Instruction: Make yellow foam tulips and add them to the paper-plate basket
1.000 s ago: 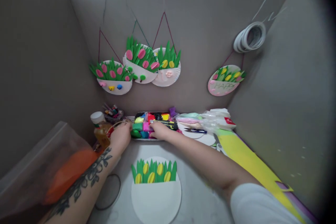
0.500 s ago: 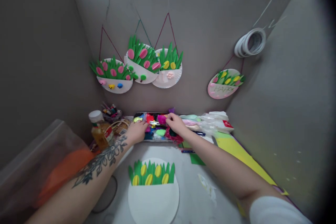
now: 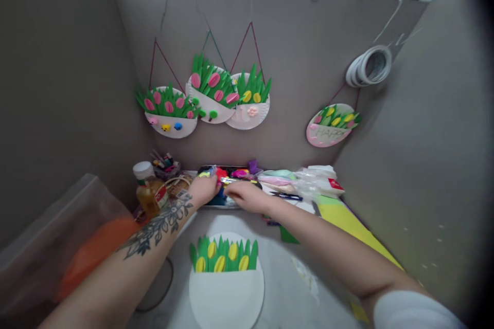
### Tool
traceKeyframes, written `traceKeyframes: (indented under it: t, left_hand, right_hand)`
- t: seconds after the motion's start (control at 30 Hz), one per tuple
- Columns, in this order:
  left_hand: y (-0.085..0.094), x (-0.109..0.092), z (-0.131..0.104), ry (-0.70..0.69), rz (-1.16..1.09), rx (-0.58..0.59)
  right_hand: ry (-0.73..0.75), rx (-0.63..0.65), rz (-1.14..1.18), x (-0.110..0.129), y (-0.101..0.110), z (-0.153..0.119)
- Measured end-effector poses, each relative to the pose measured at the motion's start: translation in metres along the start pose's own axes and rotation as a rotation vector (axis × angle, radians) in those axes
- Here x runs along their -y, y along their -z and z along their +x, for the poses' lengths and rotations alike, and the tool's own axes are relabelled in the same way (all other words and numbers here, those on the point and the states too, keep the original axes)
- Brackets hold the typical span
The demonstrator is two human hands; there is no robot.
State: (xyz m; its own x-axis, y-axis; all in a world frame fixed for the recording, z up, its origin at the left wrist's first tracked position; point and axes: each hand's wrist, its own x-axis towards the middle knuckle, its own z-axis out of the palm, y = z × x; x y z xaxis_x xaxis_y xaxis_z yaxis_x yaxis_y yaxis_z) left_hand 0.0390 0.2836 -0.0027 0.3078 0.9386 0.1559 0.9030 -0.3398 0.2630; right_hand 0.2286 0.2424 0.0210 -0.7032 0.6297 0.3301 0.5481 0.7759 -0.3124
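A dark tray (image 3: pixel 204 168) of colourful clay pieces lies at the back of the table. My left hand (image 3: pixel 204 189) is over its left part, fingers bent down among the pieces, their tips hard to make out. Over the tray's front right part is my right hand (image 3: pixel 246 196), its fingers curled and pointing left; whatever is under them is hidden. Nearer to me lies a white paper plate (image 3: pixel 227 295) with green paper grass (image 3: pixel 231 259) and yellow paper tulips (image 3: pixel 219 263) along its pocket's top edge.
Finished plates (image 3: pixel 171 127) hang on the grey wall, with tape rolls (image 3: pixel 368 66) at right. A bottle (image 3: pixel 148 193) and pen basket (image 3: pixel 166 164) stand at left, near a plastic bag with orange content (image 3: pixel 96 252). Clay packs (image 3: pixel 278 181) and yellow paper (image 3: pixel 347 221) lie right.
My right hand has moved left and nearer, from the pink clay to the tray's front part. My left hand has shifted only slightly. The purple piece at the back shows more.
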Motion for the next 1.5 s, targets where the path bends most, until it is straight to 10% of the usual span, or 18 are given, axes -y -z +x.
traceKeyframes:
  t: [0.1, 0.33, 0.8, 1.03, 1.27, 1.5]
  left_hand:
    - [-0.001, 0.014, 0.003, 0.030, -0.117, -0.028]
    - [-0.004, 0.036, 0.003, 0.113, -0.452, -0.219]
    - [-0.001, 0.053, -0.013, 0.617, -0.562, -0.784]
    - [-0.023, 0.044, -0.016, 0.597, -0.596, -0.676]
    - [-0.013, 0.008, -0.019, 0.229, -0.533, -0.491]
    - [-0.014, 0.006, -0.021, 0.333, -0.457, -0.442]
  right_hand:
    - [0.101, 0.294, -0.114, -0.003, -0.012, 0.005]
    - [0.079, 0.504, -0.339, -0.018, -0.013, 0.024]
    - [-0.086, 0.291, -0.395, -0.025, -0.014, 0.014]
    - [-0.021, 0.352, -0.389, -0.027, -0.012, 0.014]
    - [-0.082, 0.257, -0.410, -0.026, -0.015, 0.013]
    - [0.017, 0.237, -0.329, -0.030, -0.018, 0.009]
